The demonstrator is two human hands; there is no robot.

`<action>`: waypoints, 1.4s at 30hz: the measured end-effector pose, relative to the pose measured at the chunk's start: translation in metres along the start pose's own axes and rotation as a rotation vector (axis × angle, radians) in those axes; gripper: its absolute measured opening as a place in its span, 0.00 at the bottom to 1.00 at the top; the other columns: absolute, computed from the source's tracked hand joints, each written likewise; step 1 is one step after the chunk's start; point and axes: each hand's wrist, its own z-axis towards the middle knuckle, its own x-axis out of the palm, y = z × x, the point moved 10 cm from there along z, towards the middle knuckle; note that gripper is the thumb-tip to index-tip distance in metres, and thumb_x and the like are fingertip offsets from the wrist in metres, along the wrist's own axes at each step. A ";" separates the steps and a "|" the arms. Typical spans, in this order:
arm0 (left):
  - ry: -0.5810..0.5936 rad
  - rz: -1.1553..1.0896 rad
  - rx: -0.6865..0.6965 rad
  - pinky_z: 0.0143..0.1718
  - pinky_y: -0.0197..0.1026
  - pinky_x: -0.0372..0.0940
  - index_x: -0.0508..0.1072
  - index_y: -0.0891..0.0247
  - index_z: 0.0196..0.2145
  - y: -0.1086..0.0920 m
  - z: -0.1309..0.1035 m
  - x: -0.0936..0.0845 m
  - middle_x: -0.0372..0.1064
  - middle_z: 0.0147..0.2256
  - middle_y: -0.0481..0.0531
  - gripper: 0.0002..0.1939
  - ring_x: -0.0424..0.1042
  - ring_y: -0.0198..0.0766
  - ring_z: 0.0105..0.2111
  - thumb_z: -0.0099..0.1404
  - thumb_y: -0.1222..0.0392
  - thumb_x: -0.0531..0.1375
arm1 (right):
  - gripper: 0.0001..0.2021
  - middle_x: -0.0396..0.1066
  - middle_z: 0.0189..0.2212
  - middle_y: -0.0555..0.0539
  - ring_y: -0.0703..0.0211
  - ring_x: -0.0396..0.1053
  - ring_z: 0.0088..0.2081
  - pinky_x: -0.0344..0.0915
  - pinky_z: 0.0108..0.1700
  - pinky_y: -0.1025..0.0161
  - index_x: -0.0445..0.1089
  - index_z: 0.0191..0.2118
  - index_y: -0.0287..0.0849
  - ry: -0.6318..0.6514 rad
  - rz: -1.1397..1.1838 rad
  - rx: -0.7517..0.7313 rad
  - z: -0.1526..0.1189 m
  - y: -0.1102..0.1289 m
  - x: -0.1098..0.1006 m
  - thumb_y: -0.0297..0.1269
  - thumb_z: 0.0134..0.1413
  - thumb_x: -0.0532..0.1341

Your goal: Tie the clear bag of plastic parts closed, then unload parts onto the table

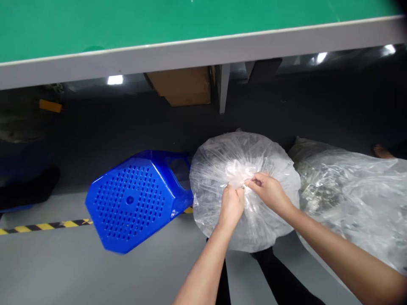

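A large, round, clear plastic bag stands on the floor between my legs and the table, its top gathered into a bunched neck. My left hand is closed on the near side of that neck, with the thumb and fingers pressed together. Just to the right, my right hand pinches at the same gathered plastic. The two hands are close together but apart. Whether a tie or string lies between the fingers is too small to tell.
A blue plastic stool stands left of the bag. Another filled clear bag lies at the right. A green-topped table runs across the front, with a cardboard box beneath. Part of a person's foot shows at far right.
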 end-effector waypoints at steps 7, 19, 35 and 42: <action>0.024 -0.047 -0.065 0.45 0.43 0.60 0.72 0.66 0.32 0.005 0.005 -0.001 0.70 0.35 0.59 0.12 0.68 0.47 0.40 0.66 0.67 0.49 | 0.11 0.64 0.38 0.46 0.47 0.60 0.40 0.53 0.43 0.50 0.66 0.40 0.40 -0.045 -0.587 -0.547 -0.024 0.072 -0.007 0.34 0.70 0.49; 0.019 -0.033 -0.093 0.38 0.39 0.58 0.68 0.65 0.32 0.009 -0.003 -0.007 0.68 0.30 0.51 0.08 0.67 0.42 0.35 0.68 0.67 0.52 | 0.09 0.63 0.33 0.44 0.50 0.64 0.35 0.63 0.37 0.57 0.66 0.40 0.35 0.545 -0.943 -0.750 -0.015 0.063 0.041 0.17 0.56 0.57; 0.008 0.059 -0.073 0.33 0.37 0.56 0.64 0.64 0.30 0.006 -0.010 -0.010 0.65 0.29 0.50 0.08 0.66 0.41 0.33 0.66 0.70 0.52 | 0.09 0.61 0.29 0.46 0.53 0.63 0.30 0.64 0.33 0.60 0.65 0.35 0.33 0.742 -1.041 -1.120 -0.021 0.079 0.054 0.18 0.57 0.50; -0.008 0.118 0.019 0.35 0.39 0.58 0.64 0.65 0.33 0.001 -0.020 -0.003 0.65 0.31 0.52 0.07 0.65 0.43 0.34 0.68 0.70 0.49 | 0.09 0.62 0.33 0.43 0.50 0.64 0.36 0.66 0.39 0.56 0.65 0.38 0.35 0.563 -0.879 -0.955 -0.021 0.059 0.053 0.26 0.65 0.49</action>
